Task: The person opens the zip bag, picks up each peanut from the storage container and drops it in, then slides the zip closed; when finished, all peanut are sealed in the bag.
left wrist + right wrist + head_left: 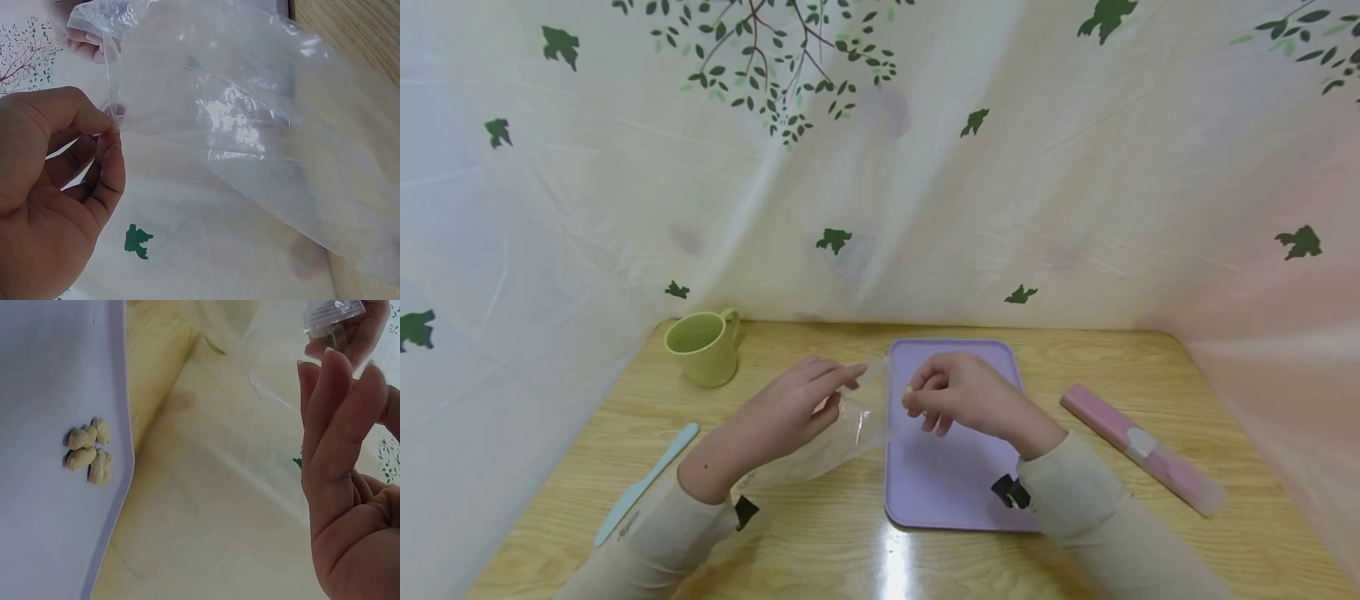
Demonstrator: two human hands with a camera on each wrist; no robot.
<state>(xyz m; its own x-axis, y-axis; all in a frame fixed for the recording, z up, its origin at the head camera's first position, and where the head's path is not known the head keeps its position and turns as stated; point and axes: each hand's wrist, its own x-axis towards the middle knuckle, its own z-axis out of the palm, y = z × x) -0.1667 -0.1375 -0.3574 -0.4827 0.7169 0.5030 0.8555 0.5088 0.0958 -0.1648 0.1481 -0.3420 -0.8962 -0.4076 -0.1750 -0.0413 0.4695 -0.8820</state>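
Note:
My left hand (793, 404) pinches the mouth edge of a clear zip bag (244, 125) between thumb and index finger. The bag hangs toward the wrist, its mouth turned to the right hand. Over the purple tray (951, 475), my right hand (973, 400) is close to that mouth, thumb and index fingertips together. A small pale thing shows at those fingertips; I cannot tell what it is. Several unshelled peanuts (100, 467) lie together on the tray in the right wrist view; the right hand and arm hide them in the head view.
A green mug (703, 350) stands at the back left of the wooden table (820, 542). Nearer on the left lies a light blue knife (647, 483). A long pink case (1142, 446) rests right of the tray. A printed curtain (925, 183) surrounds the table.

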